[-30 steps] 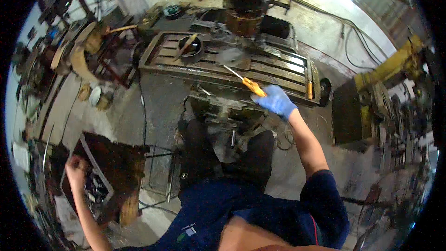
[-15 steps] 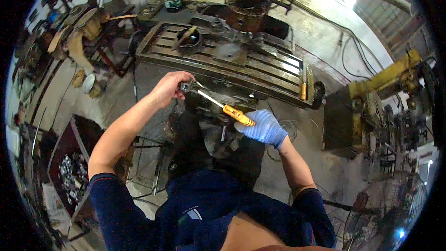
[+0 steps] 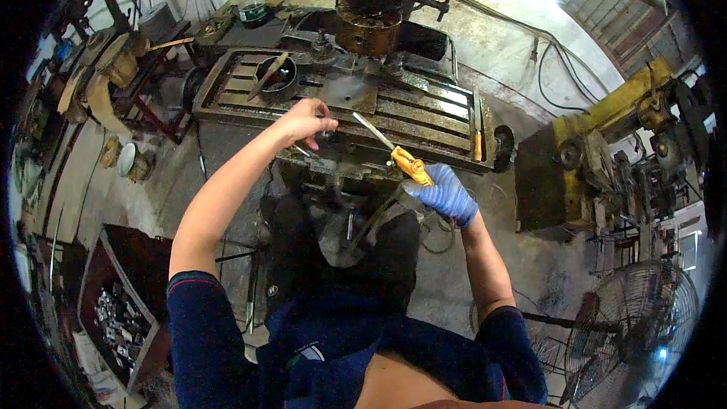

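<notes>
My bare left hand [image 3: 309, 123] is raised in front of the machine table's near edge. Its fingers are curled and pinch a small grey metal part [image 3: 327, 133], mostly hidden by the fingertips. To the right, my right hand [image 3: 443, 195] wears a blue-and-white glove and is closed round a yellow-handled tool [image 3: 410, 164]. That tool has a narrow, straight metal shaft pointing up and left, its tip close to the left fingers but apart from them. Below the hands are my dark-trousered legs, one to each side of the machine's front.
The slotted milling machine table [image 3: 424, 130] bears a dark bowl [image 3: 282, 89] with a brush across it and another yellow-handled tool [image 3: 478, 145]. A bin [image 3: 144, 257] of small metal parts stands lower left. A fan [image 3: 644, 326] is lower right, a yellow machine [image 3: 606, 102] beyond.
My left hand has moved up and right with the metal part. My right hand has shifted right, and the tool's shaft has swung to point more steeply upward. The view has shifted slightly.
</notes>
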{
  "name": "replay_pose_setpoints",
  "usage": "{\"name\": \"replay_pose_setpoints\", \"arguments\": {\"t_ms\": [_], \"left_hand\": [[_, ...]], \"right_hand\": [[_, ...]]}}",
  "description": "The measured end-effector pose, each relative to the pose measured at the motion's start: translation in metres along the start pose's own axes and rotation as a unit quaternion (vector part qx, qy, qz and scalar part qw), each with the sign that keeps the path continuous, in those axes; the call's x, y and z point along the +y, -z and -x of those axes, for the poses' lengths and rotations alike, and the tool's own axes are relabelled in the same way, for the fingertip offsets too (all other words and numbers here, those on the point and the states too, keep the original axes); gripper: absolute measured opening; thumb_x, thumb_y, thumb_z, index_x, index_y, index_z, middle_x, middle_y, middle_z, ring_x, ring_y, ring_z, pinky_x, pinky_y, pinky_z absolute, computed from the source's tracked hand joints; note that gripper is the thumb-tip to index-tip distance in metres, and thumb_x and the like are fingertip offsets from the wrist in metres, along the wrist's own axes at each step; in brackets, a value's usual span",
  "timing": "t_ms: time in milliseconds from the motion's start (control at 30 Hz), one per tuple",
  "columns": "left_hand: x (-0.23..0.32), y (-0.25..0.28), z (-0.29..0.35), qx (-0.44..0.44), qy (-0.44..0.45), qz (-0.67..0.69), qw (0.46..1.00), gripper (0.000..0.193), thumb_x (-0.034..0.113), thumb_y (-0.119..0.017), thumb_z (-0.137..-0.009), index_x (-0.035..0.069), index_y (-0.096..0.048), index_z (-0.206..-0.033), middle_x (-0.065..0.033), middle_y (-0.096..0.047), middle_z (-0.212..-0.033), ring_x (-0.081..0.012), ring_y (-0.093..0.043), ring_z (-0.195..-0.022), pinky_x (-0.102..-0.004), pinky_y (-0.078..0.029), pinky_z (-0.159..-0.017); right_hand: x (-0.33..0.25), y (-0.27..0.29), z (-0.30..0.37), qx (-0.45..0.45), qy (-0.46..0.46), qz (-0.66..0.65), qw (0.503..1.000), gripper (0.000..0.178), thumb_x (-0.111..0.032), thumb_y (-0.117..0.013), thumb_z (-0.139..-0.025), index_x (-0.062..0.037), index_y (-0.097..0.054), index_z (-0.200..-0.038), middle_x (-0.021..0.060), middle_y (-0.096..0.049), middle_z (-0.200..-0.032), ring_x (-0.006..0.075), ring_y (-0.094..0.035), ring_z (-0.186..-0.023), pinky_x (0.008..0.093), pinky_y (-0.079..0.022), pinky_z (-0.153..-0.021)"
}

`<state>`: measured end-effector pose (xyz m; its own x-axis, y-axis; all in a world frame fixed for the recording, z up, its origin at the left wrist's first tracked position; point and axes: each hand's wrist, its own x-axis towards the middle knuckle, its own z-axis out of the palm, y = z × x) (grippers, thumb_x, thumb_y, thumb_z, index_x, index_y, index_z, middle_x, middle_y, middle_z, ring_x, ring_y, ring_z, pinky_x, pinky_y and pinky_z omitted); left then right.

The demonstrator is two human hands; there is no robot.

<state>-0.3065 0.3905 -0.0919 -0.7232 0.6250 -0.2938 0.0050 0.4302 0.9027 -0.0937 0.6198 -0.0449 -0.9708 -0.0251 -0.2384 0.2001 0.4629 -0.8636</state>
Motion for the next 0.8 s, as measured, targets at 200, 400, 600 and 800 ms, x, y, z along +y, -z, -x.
{"name": "replay_pose_setpoints", "arguments": {"t_ms": [200,400,600,800], "left_hand": [[0.011,0.002,-0.075,0.039,0.011,0.07,0.997,0.034,0.028,-0.06,-0.082,-0.002,-0.051,-0.094,-0.0074,-0.052,-0.072,-0.0115,-0.048,-0.04,-0.0281,-0.052,-0.039],[0.003,-0.006,-0.112,0.053,0.02,0.073,0.996,0.041,0.036,-0.047,-0.089,-0.003,-0.05,-0.1,-0.0095,-0.049,-0.059,-0.0172,-0.049,-0.036,-0.0318,-0.048,-0.035],[0.025,-0.017,-0.112,0.092,-0.005,-0.268,0.959,0.046,0.04,-0.036,-0.092,-0.002,-0.054,-0.091,-0.0185,-0.059,-0.064,-0.031,-0.06,-0.052,-0.0416,-0.051,-0.048],[0.008,-0.011,-0.108,0.209,-0.085,-0.433,0.873,0.035,0.035,-0.042,-0.089,0.004,-0.058,-0.09,-0.0196,-0.062,-0.081,-0.0364,-0.06,-0.08,-0.0467,-0.047,-0.072]], "right_hand": [[0.026,0.026,-0.037,0.111,0.081,-0.071,0.988,0.035,-0.029,-0.068,-0.075,-0.0018,-0.063,-0.096,-0.003,-0.056,-0.068,0.0048,-0.048,-0.063,0.0235,-0.041,-0.057],[0.081,-0.001,-0.082,0.125,0.036,-0.129,0.983,0.029,-0.02,-0.072,-0.072,-0.0014,-0.065,-0.092,-0.003,-0.063,-0.076,0.0048,-0.053,-0.067,0.0224,-0.043,-0.06],[0.137,-0.028,-0.101,0.168,-0.005,-0.178,0.97,0.027,-0.019,-0.072,-0.072,-0.0023,-0.066,-0.092,-0.0023,-0.064,-0.078,0.0046,-0.053,-0.067,0.0217,-0.044,-0.061],[0.157,-0.054,-0.104,0.289,0.006,-0.141,0.947,0.033,-0.017,-0.072,-0.071,0.0013,-0.063,-0.096,0.0069,-0.066,-0.083,0.01,-0.059,-0.074,0.0245,-0.047,-0.068]]}}
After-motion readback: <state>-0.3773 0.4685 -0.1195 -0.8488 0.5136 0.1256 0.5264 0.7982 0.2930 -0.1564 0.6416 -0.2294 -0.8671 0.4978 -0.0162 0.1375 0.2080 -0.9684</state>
